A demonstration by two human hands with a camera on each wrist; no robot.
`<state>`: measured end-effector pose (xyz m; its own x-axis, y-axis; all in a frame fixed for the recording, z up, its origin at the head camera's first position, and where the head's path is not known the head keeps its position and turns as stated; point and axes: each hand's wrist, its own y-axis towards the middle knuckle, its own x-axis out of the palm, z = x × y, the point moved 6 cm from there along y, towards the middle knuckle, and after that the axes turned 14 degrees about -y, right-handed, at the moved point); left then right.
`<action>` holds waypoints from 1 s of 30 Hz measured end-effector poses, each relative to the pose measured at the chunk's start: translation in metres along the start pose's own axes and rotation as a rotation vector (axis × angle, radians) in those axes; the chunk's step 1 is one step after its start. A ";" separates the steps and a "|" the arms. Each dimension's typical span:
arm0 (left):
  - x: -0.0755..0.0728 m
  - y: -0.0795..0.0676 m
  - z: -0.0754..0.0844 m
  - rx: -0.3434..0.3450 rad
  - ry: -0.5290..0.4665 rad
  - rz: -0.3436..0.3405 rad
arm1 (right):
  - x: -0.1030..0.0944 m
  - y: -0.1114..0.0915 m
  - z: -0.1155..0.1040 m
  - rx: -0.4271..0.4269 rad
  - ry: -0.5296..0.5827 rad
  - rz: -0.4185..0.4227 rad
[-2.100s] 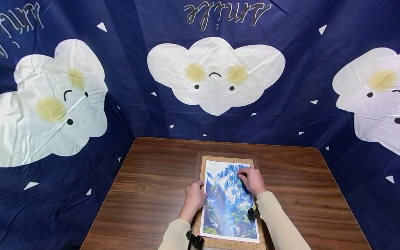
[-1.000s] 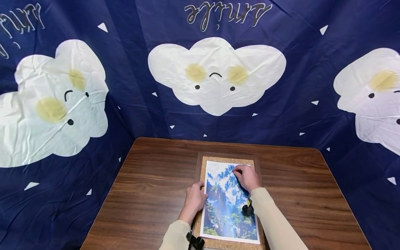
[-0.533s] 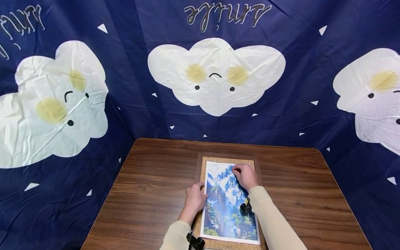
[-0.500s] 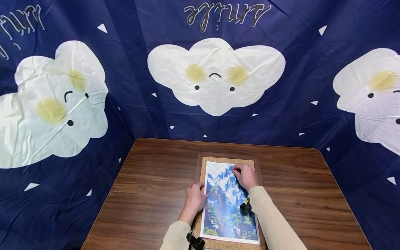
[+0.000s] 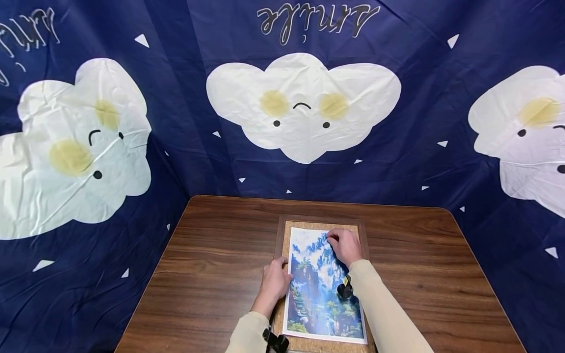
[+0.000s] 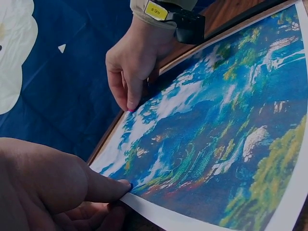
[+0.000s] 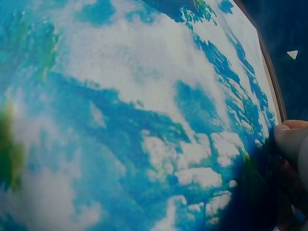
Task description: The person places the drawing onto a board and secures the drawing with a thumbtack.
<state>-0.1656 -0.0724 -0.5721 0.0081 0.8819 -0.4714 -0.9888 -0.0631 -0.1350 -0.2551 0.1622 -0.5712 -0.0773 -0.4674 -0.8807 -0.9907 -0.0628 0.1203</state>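
A printed landscape picture [image 5: 315, 289] with mountains and a waterfall lies on a framed cork board [image 5: 324, 226] on the table. At the board's left edge, my left hand [image 5: 275, 279] grips the side. Its thumb [image 6: 108, 187] presses the paper's white margin, with the other fingers curled lower down. My right hand [image 5: 347, 246] is over the picture's upper right part, near the top edge. Its thumb and finger pinch a tiny pink thing [image 6: 130, 110] at the paper, mostly hidden by the fingertips. In the right wrist view, only part of the right thumb and fingers [image 7: 291, 144] shows.
The brown wooden table [image 5: 220, 264] extends on both sides of the board. Dark blue cloth [image 5: 176, 122] printed with white clouds hangs behind and beside it. A small black camera is strapped to each wrist, the right one [image 5: 344, 289] overlapping the picture.
My right hand has moved left and slightly up across the top of the picture, then stays nearly still there. The left hand and picture keep their places.
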 end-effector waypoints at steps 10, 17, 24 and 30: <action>-0.001 0.000 0.000 0.025 0.005 0.003 | 0.002 0.003 -0.001 0.033 0.009 0.004; -0.002 0.000 0.001 0.058 0.016 0.022 | 0.001 0.002 -0.003 0.033 0.006 0.014; -0.001 0.000 0.000 0.040 0.012 0.014 | 0.003 0.005 -0.002 0.019 0.012 0.020; -0.001 -0.002 0.000 0.043 -0.006 0.006 | 0.004 0.007 -0.002 0.019 0.010 0.019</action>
<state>-0.1640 -0.0734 -0.5715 0.0012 0.8844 -0.4667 -0.9943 -0.0485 -0.0945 -0.2621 0.1581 -0.5727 -0.0950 -0.4768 -0.8739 -0.9911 -0.0368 0.1278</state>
